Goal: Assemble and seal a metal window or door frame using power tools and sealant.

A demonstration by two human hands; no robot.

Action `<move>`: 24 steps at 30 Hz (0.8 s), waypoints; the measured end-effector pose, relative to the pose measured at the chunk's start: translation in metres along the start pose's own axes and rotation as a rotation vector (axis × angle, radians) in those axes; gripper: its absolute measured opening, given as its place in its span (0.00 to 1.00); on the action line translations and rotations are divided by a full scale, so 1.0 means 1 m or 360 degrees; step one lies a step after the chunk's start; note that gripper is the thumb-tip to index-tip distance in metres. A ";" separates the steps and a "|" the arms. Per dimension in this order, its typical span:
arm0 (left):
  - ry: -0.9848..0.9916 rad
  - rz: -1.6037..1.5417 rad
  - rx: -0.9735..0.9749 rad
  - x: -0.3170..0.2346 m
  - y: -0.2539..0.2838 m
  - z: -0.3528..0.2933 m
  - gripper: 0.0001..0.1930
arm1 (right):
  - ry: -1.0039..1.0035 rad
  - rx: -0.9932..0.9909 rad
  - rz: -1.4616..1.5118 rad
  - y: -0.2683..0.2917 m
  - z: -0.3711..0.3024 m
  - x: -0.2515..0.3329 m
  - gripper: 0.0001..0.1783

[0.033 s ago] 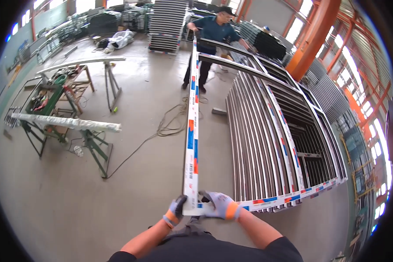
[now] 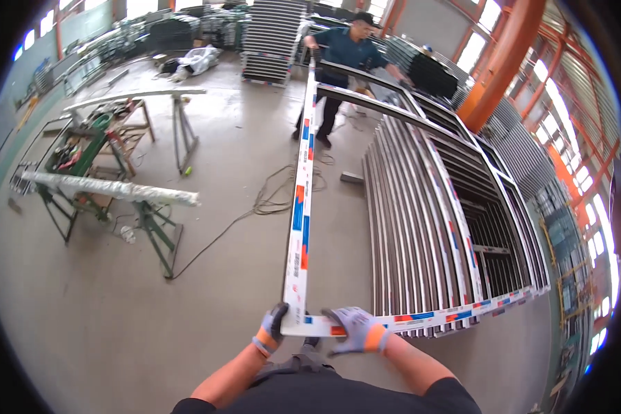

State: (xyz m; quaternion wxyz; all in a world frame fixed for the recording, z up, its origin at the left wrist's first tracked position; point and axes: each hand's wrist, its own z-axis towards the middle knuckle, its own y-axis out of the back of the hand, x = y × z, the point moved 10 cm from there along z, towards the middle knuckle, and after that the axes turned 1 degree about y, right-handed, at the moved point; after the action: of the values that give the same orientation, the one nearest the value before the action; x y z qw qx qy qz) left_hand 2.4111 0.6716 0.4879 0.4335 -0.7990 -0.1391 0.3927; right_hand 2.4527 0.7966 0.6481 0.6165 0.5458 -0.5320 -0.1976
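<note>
A large window frame (image 2: pixel 298 234), wrapped in white film with red and blue patches, extends from my body to a co-worker (image 2: pixel 345 50) at its far end. My left hand (image 2: pixel 271 331), in a grey glove with dark fingertips and an orange cuff band, grips the outer side of the near-left corner. Over the near bar, just right of that corner, my right hand (image 2: pixel 357 330) is closed, wearing a matching glove; its fingertips are partly hidden. The frame's right part overlaps a stack of similar frames (image 2: pixel 400 228). The co-worker's hands are at the far bar.
Left are a green trestle (image 2: pixel 155 234) bearing a wrapped bar (image 2: pixel 110 188), and a workbench (image 2: pixel 83 148) with tools. A cable (image 2: pixel 269 200) lies coiled on the floor beside the frame. An orange pillar (image 2: pixel 507 62) rises behind the stack; another tall stack (image 2: pixel 272 41) stands at the back.
The near-left corner of the frame has shifted slightly left and up in the view, with my left hand on it. My right hand has moved a little right, away from the corner.
</note>
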 end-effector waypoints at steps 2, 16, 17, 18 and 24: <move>-0.0121 -0.0007 -0.0074 -0.062 0.035 -0.018 0.24 | -0.0128 0.0034 -0.0619 0.005 -0.024 0.002 0.48; -0.0180 0.0006 -0.0210 -0.290 0.238 -0.120 0.30 | -0.1061 0.0505 -0.0912 -0.005 -0.064 -0.154 0.30; -0.0207 -0.0012 -0.0227 -0.306 0.259 -0.127 0.30 | -0.0987 0.0539 -0.0898 -0.012 -0.039 -0.139 0.25; -0.0218 0.0015 -0.0265 -0.324 0.283 -0.130 0.30 | -0.0914 0.0566 -0.0890 -0.017 -0.013 -0.124 0.20; -0.0501 0.0109 -0.0817 -0.464 0.437 -0.187 0.26 | -0.0599 0.0986 -0.0790 -0.066 0.169 0.018 0.25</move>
State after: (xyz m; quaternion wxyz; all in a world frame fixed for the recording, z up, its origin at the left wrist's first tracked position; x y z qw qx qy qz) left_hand 2.1961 0.0457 0.4319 0.1771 -0.8160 -0.2724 0.4782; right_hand 2.3341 0.6819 0.5704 0.2498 0.7707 -0.5219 -0.2669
